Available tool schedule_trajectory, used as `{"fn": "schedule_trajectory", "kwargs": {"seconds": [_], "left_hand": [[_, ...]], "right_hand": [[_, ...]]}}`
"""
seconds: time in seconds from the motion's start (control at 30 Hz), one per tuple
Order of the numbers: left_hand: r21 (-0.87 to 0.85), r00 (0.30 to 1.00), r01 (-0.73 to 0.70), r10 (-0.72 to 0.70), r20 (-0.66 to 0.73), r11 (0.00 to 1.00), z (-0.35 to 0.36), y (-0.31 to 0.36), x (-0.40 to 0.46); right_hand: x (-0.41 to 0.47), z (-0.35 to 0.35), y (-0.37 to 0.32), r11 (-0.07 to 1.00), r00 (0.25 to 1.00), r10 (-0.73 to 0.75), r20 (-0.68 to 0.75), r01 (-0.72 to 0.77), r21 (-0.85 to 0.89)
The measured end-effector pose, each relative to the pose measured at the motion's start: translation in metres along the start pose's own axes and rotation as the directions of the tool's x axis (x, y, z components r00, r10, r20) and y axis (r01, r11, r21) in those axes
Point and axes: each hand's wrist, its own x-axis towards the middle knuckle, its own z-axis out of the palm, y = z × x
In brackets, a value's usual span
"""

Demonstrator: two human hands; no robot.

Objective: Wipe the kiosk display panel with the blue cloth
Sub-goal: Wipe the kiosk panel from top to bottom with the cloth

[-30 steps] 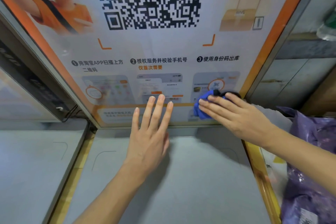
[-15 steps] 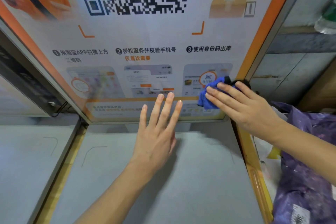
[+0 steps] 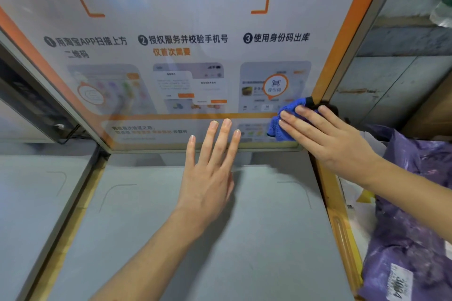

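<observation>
The kiosk display panel [image 3: 176,19] stands upright ahead, with a QR code, three numbered steps and an orange border. At its lower right corner my right hand [image 3: 325,134] lies flat on the blue cloth [image 3: 281,127] and presses it against the panel. Only the cloth's left part shows past my fingers. My left hand [image 3: 210,168] hovers open, fingers spread, with its fingertips at the panel's bottom edge, just left of the cloth. It holds nothing.
A grey shelf surface [image 3: 195,239] with yellow edge strips lies below the panel. Purple plastic parcels [image 3: 415,227] are piled at the right. A second grey compartment [image 3: 31,190] sits to the left, and a grey wall [image 3: 403,80] rises behind at the right.
My right hand has slid the cloth to the right, toward the panel's orange right border. My left hand has drifted right with it. The view has tilted down.
</observation>
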Motion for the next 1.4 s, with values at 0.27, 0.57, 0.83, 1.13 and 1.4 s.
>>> {"fn": "schedule_trajectory", "kwargs": {"seconds": [0.27, 0.57, 0.83, 1.13, 1.4], "left_hand": [[-0.007, 1.000, 0.002, -0.002, 0.002, 1.000, 0.008, 0.005, -0.005], [-0.003, 0.999, 0.022, -0.022, 0.038, 1.000, 0.010, 0.002, -0.005], [0.022, 0.998, 0.042, -0.042, 0.043, 0.999, 0.011, -0.011, -0.010], [0.022, 0.999, 0.036, -0.036, 0.020, 0.999, 0.011, -0.026, -0.017], [0.007, 0.996, 0.083, -0.084, 0.029, 0.996, 0.004, -0.039, -0.020]], "right_hand": [[-0.013, 0.018, -0.014, 0.986, 0.980, -0.165, 0.116, 0.162, 0.030], [0.001, 0.024, -0.028, 0.986, 0.983, -0.165, 0.078, 0.161, 0.050], [0.029, 0.016, -0.036, 0.998, 0.999, -0.050, 0.003, 0.050, 0.035], [0.042, 0.023, -0.069, 0.980, 0.974, -0.185, 0.132, 0.174, 0.092], [0.084, 0.015, -0.069, 0.998, 0.993, 0.027, -0.111, -0.021, 0.052]]}}
